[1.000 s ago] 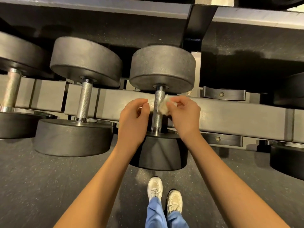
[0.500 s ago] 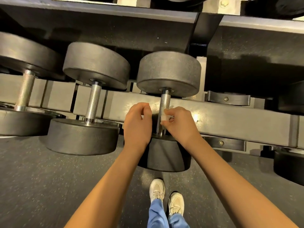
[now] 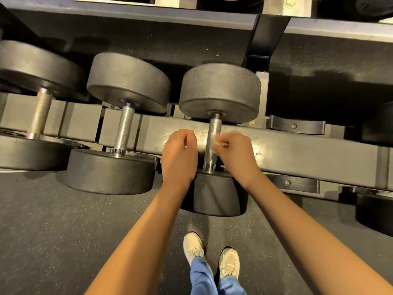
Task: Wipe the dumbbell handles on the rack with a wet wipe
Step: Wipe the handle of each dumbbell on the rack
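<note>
Against the middle dumbbell handle point(image 3: 214, 127), wet wipe point(image 3: 219, 142) pinched in right hand point(image 3: 236, 155), left hand point(image 3: 179, 158) clenched empty alongside.

Gym: dumbbells point(image 3: 127, 81) on rack point(image 3: 297, 154), rubber flr point(image 3: 53, 231).

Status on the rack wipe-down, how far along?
Done: nothing shows which handles are already clean. In hand: right hand holds the wet wipe in its grip against the centre dumbbell's handle; left hand is curled beside it, apart. Left: possibly the neighbouring handle, the far-left handle, and the far-right dumbbell, handle hidden.
</note>
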Demonstrator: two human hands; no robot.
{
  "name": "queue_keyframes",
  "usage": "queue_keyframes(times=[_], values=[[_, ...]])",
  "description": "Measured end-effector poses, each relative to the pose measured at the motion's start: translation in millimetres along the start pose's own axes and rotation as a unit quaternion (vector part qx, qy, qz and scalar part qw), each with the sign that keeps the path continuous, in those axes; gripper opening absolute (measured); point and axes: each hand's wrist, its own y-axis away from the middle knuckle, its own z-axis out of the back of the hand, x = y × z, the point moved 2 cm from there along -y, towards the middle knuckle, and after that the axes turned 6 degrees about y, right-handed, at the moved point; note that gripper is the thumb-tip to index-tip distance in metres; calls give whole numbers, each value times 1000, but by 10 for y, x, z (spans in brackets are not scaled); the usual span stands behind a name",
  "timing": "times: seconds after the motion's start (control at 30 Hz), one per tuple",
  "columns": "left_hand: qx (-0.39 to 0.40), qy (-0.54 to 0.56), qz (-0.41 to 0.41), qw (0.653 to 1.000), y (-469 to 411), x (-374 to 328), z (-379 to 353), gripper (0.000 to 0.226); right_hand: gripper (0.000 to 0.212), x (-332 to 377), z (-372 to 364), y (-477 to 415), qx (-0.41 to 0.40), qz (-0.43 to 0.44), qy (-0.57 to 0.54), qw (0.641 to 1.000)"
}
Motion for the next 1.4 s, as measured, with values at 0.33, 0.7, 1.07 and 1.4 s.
queue_keyframes(times=[0.33, 0.7, 1.07, 1.4], values=[[-12, -5, -50, 999, -9, 73, 1, 21, 9, -48, -53, -82, -62, -50, -37, 996], [10, -63, -76, 995, -7, 7, 51, 29, 11, 50, 28, 133, -41, -107, -30, 993], [20, -284, -150, 947, -582, 394, 1366, 26, 19, 909, -263, 23, -85, -27, -141, 986], [-53, -151, -25, 987, -659, 687, 1756, 40, 20, 1355, -982, -128, 28, -47, -161, 985]])
